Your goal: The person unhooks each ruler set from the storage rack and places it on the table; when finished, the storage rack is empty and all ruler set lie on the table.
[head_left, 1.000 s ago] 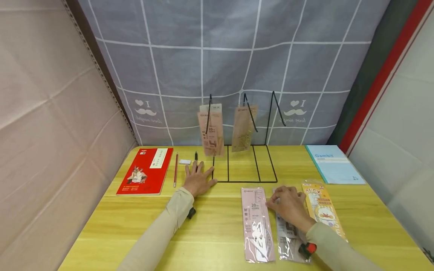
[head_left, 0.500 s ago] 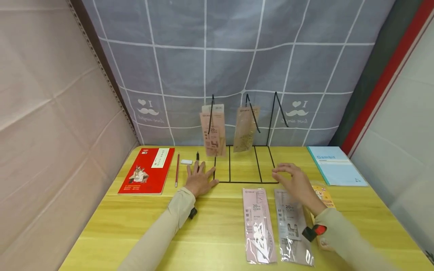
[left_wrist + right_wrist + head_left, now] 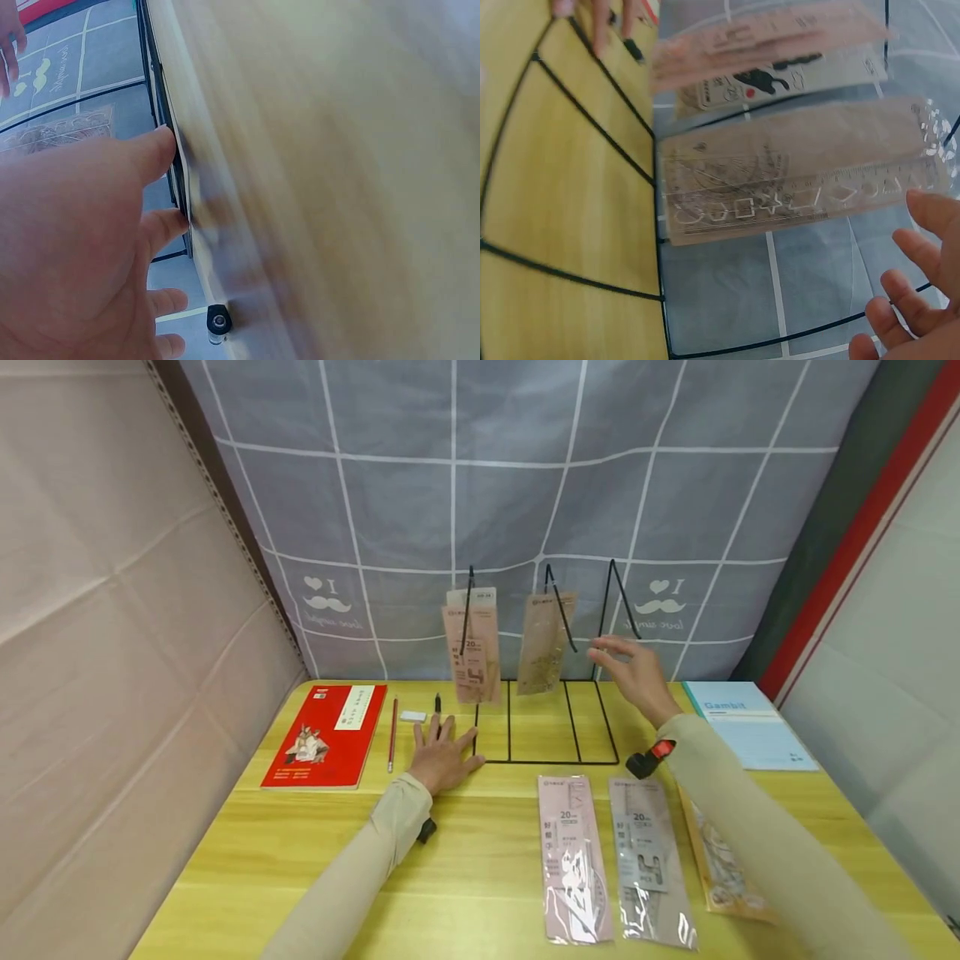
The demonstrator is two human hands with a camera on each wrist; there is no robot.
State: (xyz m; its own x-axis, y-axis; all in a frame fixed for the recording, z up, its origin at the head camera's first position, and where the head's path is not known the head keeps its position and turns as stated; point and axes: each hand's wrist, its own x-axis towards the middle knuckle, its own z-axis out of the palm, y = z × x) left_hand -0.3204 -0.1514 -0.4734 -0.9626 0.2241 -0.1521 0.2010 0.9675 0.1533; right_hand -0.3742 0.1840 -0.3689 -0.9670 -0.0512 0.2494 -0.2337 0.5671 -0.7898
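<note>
My left hand (image 3: 441, 763) rests at the left side of the black wire rack (image 3: 551, 764), fingers spread; in the left wrist view its thumb and a finger touch the frame. My right hand (image 3: 633, 675) is raised at the rack's right side with loosely bent fingers and nothing in them. Beside its fingertips hangs a packaged ruler set (image 3: 780, 180) on the middle hook. A pink packaged ruler set (image 3: 476, 668) hangs from the left hook, with a white-topped pack behind it. The right hook (image 3: 624, 597) carries nothing.
Two more packaged ruler sets, one pink (image 3: 572, 860) and one greyish (image 3: 651, 864), lie in front. A yellow-orange pack (image 3: 720, 868) is partly under the right forearm. A blue notebook (image 3: 750, 727), red book (image 3: 326, 737), pencil (image 3: 392, 735), eraser (image 3: 412, 716) and pen (image 3: 438, 702) lie farther back.
My right hand has lifted from the greyish ruler set on the table and moved up and back to the hooks. My left hand has stayed at the rack.
</note>
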